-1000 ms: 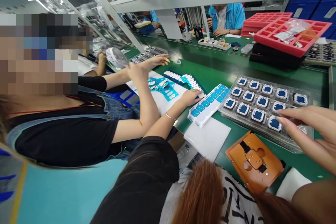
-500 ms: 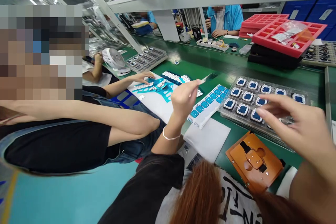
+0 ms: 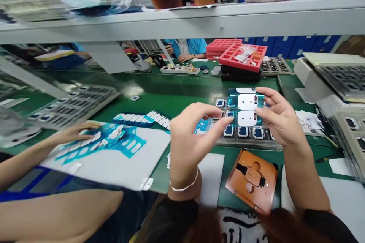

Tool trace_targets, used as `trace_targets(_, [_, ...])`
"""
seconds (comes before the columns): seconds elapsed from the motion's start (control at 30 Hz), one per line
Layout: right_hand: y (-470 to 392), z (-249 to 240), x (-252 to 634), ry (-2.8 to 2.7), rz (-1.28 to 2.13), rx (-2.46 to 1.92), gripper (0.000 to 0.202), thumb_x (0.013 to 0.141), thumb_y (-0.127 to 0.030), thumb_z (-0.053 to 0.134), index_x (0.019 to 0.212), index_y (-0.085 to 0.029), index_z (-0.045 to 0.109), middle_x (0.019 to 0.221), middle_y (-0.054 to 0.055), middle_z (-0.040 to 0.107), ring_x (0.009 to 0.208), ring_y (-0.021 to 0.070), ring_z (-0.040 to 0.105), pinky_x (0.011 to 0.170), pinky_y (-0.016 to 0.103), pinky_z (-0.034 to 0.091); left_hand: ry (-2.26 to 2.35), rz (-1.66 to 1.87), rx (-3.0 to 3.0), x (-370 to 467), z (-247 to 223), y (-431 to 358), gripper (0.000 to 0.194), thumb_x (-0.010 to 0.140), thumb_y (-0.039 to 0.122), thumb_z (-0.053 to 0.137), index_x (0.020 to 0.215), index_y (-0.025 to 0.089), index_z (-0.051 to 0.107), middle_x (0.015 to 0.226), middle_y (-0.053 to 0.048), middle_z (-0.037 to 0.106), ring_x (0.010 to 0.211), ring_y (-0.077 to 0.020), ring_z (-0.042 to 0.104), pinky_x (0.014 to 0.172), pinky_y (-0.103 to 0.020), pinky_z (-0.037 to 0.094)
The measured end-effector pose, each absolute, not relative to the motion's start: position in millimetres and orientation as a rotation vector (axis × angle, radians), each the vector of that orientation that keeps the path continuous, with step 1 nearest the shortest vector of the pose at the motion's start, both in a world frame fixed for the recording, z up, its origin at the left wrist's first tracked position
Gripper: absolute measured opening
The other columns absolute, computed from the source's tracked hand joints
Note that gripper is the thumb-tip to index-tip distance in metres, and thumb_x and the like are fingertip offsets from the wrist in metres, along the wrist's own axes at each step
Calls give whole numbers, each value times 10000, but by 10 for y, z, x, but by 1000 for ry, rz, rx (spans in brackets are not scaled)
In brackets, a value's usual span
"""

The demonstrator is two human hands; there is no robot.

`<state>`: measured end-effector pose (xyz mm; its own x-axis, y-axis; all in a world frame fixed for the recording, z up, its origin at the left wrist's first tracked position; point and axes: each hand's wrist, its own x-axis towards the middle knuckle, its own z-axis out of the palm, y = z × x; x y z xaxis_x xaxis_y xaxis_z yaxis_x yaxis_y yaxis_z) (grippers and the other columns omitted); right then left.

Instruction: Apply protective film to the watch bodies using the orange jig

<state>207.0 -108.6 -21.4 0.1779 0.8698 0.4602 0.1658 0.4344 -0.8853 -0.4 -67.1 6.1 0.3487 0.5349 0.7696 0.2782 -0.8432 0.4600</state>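
Note:
My right hand (image 3: pixel 276 115) pinches the right edge of a translucent teal sticker sheet (image 3: pixel 246 102) with white rounded-square pieces on it. The sheet is held upright above a clear plastic tray (image 3: pixel 251 144) of square blue-and-white parts (image 3: pixel 242 132). My left hand (image 3: pixel 194 133) is raised at the sheet's lower left, thumb and index finger a little apart; no object shows between them. Behind it, partly hidden, lie sheets of blue rounded-square stickers (image 3: pixel 202 125). An orange-brown box (image 3: pixel 253 180) with a watch picture lies below the tray.
At left, a co-worker's hand (image 3: pixel 76 133) rests on teal film sheets (image 3: pixel 128 146) over white paper. A part-filled tray (image 3: pixel 74 106) is behind. Red trays (image 3: pixel 245 55) stand at the back, stacked trays (image 3: pixel 350 129) at right. A shelf beam (image 3: pixel 182 26) crosses above.
The view has swung right. Earlier my left hand pinched a thin sheet and my right hand was free over the tray; now my right hand holds the sticker sheet and my left fingers are apart.

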Motion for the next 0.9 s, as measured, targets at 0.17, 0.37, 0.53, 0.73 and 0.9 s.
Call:
trace_targets(0.17, [-1110,-236,2015,-1418,452,-1066,416,903,-321,572,1304,-291,464,1225,64,620,970,208,670,762,342,604,503,1019,2017,179,-51,-375,234,830,424,698,853,192,716,765,-26,706,659,-148,637,570,-240,505])
trace_targets(0.37, [-1194,-189,1905,-1338,-376,-1279,443,833,-301,702,1246,-259,547,1298,119,487,1030,243,611,818,397,575,502,1219,1766,350,-144,-358,249,785,404,761,736,169,696,682,-4,649,627,-118,589,578,-230,482])
trace_targets(0.53, [-1233,-152,1726,-1583,-449,-1209,216,879,-197,637,1086,-256,624,1100,78,677,1043,259,650,906,455,549,560,1368,1637,406,-187,-351,332,707,450,820,641,167,657,619,21,597,590,-105,546,575,-238,451])
trace_targets(0.73, [-1217,-178,1657,-1550,-336,-1208,265,869,-244,654,1131,-238,612,1179,95,678,1109,258,645,933,450,562,499,1330,1519,474,-164,-357,433,659,541,828,592,165,624,570,37,550,547,-80,480,543,-223,410])
trace_targets(0.9, [-1217,-180,1674,-1525,-311,-1169,288,857,-247,679,1138,-234,613,1148,82,684,1073,242,658,886,414,594,470,1338,1466,496,-180,-354,496,604,606,830,566,160,617,543,41,512,539,-71,444,522,-203,386])
